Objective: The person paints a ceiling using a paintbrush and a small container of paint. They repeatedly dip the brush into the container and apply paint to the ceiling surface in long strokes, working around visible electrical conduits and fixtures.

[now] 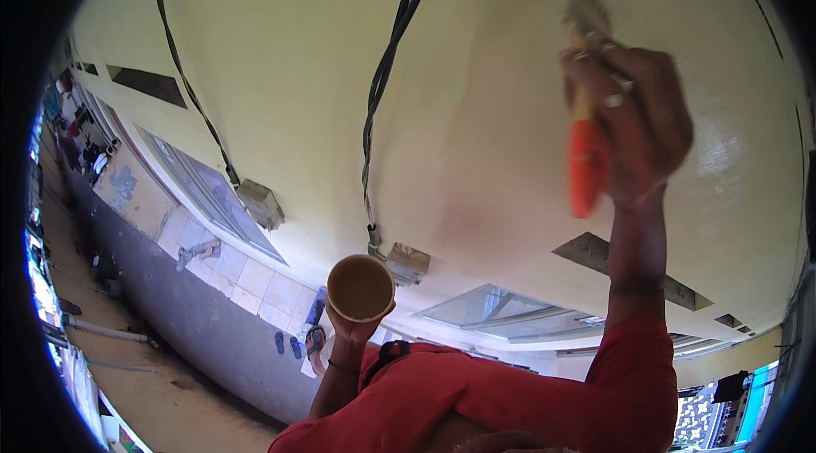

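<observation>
My right hand (pixel 633 117) is raised in front of a cream wall (pixel 484 113), its fingers closed around a paintbrush (pixel 588 168). The brush has an orange-red and yellow handle that hangs downward. Its greyish head (pixel 585 9) points up at the wall and is blurred; whether it touches cannot be made out. Lower down, my left hand (pixel 355 330) grips a round, open container (pixel 361 287) from below. Smooth tan-brown shows inside it. A faint darker patch crosses the wall left of the brush.
Twisted black cables (pixel 391 53) run down the wall to a small grey box (pixel 408 263). Another cable ends at a second box (pixel 260 204). Windows (pixel 510 314) and slotted openings (pixel 586 253) sit lower in the wall. Sandals (pixel 296 347) lie on the tiled ledge (pixel 255 279) far below.
</observation>
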The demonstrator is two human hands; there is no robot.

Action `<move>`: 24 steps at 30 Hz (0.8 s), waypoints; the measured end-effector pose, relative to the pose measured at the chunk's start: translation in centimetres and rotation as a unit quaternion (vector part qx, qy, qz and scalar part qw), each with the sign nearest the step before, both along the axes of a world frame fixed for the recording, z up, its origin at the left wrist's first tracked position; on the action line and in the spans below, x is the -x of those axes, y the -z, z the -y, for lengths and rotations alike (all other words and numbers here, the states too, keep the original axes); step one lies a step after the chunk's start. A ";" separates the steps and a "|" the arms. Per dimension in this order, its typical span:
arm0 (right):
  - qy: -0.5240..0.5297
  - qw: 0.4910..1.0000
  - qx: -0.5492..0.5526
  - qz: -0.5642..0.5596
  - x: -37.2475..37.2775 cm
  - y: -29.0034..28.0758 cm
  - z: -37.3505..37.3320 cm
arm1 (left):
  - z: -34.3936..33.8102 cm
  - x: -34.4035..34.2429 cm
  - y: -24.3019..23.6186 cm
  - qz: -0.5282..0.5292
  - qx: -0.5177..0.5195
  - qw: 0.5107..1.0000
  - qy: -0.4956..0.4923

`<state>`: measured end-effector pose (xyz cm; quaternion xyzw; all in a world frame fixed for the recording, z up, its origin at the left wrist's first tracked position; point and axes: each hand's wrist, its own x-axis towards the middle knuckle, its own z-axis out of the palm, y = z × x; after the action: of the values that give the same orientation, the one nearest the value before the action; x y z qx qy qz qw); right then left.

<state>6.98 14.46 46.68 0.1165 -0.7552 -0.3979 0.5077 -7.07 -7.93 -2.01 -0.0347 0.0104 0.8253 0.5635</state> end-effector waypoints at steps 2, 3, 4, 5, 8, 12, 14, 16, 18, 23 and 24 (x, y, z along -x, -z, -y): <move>0.096 0.993 -0.002 0.065 1.3 4.4 -0.2 | -0.3 -0.2 -0.3 0.015 -0.006 1.000 0.001; 0.107 0.989 -0.035 0.100 2.0 7.3 0.1 | -0.4 -0.2 -0.3 0.016 -0.014 1.000 0.002; 0.112 0.976 -0.036 0.185 2.2 9.9 0.7 | -0.5 -0.2 0.9 0.021 -0.048 0.999 0.011; 0.086 0.961 -0.011 0.261 1.8 11.6 1.0 | -0.8 -0.3 2.1 0.026 -0.083 0.996 0.025; 0.026 0.949 0.057 0.309 2.3 10.8 0.6 | -0.6 -0.2 3.2 0.024 -0.099 0.994 0.033; 0.008 0.953 0.252 0.169 3.7 -1.7 -1.4 | 0.4 0.5 4.1 0.018 -0.107 0.994 0.018; -0.051 0.880 0.465 0.081 2.5 -8.2 -1.4 | -0.1 0.5 4.6 0.020 -0.110 0.993 0.026; -0.107 0.928 0.358 0.009 1.8 -12.0 -0.8 | -0.4 0.4 4.3 0.039 -0.107 0.993 0.029; -0.067 0.982 0.176 -0.019 2.3 -12.2 0.7 | -0.6 0.4 3.7 0.063 -0.105 0.992 0.029; 0.116 0.976 -0.140 0.120 4.0 -3.4 -0.5 | -1.3 0.3 3.3 0.007 -0.084 0.996 0.018; 0.109 0.967 -0.148 0.177 3.5 -1.3 0.2 | -1.6 0.1 3.0 0.006 -0.083 0.996 0.022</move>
<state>3.44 14.25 48.02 0.1761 -0.7740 -0.5310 0.2964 -7.19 -6.36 -5.05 0.0079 -0.0607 0.8102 0.5829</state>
